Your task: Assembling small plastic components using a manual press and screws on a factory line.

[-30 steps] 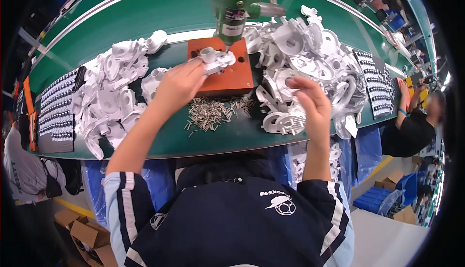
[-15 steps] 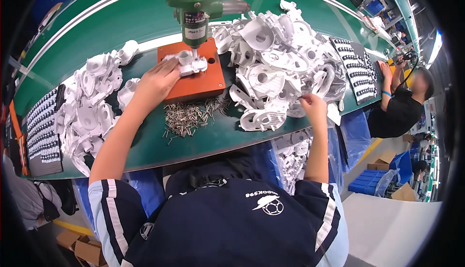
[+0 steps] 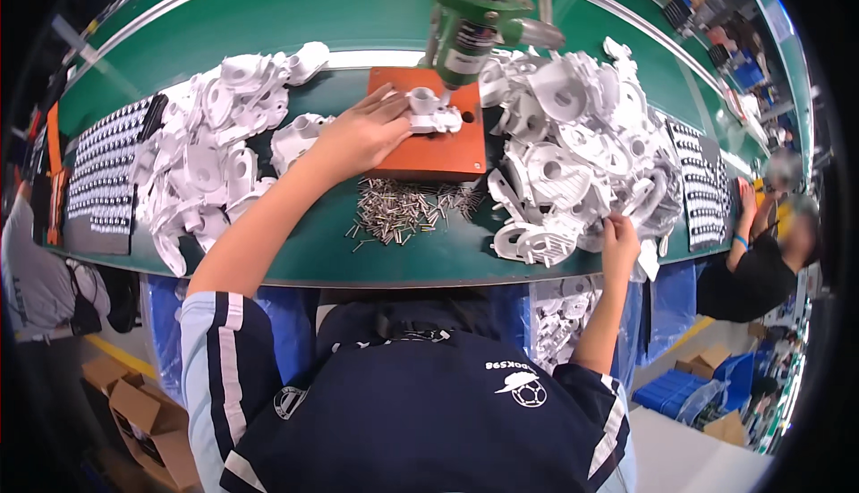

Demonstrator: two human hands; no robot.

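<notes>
My left hand (image 3: 360, 138) is closed on the left end of a white plastic housing (image 3: 438, 121), holding it on the orange fixture block (image 3: 425, 159). Above it hangs the green head of a bench machine (image 3: 465, 50); its slim tip reaches down to the housing's far side, but blur hides whether they touch. Loose metal screws (image 3: 407, 211) lie heaped at the block's near edge. At the right, my right hand (image 3: 619, 244) is closed in a pinch beside a pile of white plastic parts (image 3: 555, 174). Whatever its fingertips hold is too small to make out.
Another pile of white parts (image 3: 201, 171) lies on the green table at left. Racks of small dark-topped pieces (image 3: 107, 175) stand at both ends. Below the table's front edge hangs a blue-lined bin of white parts (image 3: 564, 318). A co-worker (image 3: 761, 265) sits at far right.
The whole view has swung, so the table's things appear farther right. My left hand stays on the housing, and my right hand stays pinched by the right pile.
</notes>
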